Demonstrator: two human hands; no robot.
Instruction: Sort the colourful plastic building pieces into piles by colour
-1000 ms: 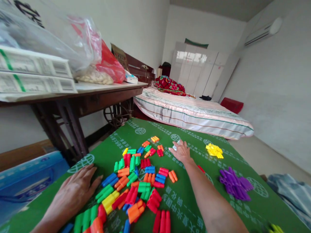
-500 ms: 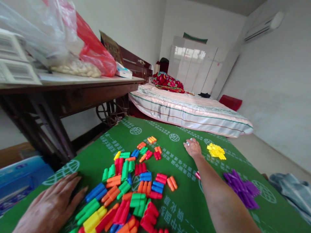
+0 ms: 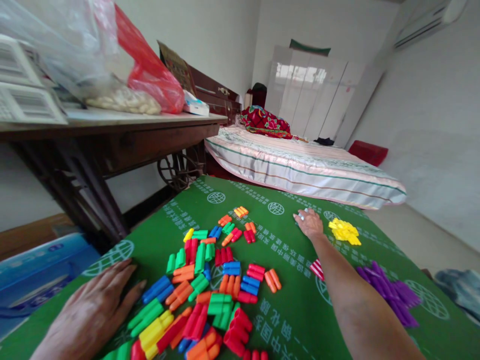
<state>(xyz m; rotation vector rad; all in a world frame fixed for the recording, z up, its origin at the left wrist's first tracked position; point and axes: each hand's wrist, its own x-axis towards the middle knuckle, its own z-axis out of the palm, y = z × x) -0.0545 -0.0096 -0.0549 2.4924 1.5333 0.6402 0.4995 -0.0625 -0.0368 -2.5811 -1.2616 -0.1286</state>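
My left hand (image 3: 93, 305) lies flat on the green table (image 3: 292, 310), fingers spread, beside a mixed pile of red, green, blue, orange and yellow plastic pieces (image 3: 202, 285). Farther back, my right hand (image 3: 309, 222) rests on the table with its fingers extended; nothing can be seen in it. Just right of that hand is a heap of yellow pieces (image 3: 344, 231). Purple pieces (image 3: 390, 292) lie to the right of my right forearm. A few red-and-white striped pieces (image 3: 317, 269) show at the forearm's left edge, partly hidden by it.
A sewing-machine table (image 3: 157, 142) at the left holds plastic bags (image 3: 153, 80) and white plastic racks (image 3: 32, 100). Beyond the green table is a bed (image 3: 300, 160). A blue box (image 3: 48, 275) stands low at the left, and grey-blue cloth (image 3: 459, 292) lies at the right.
The view has shifted, so most things appear a little farther right. More of the red-and-white pieces shows beside my right forearm. Both hands remain in about the same places on the table.
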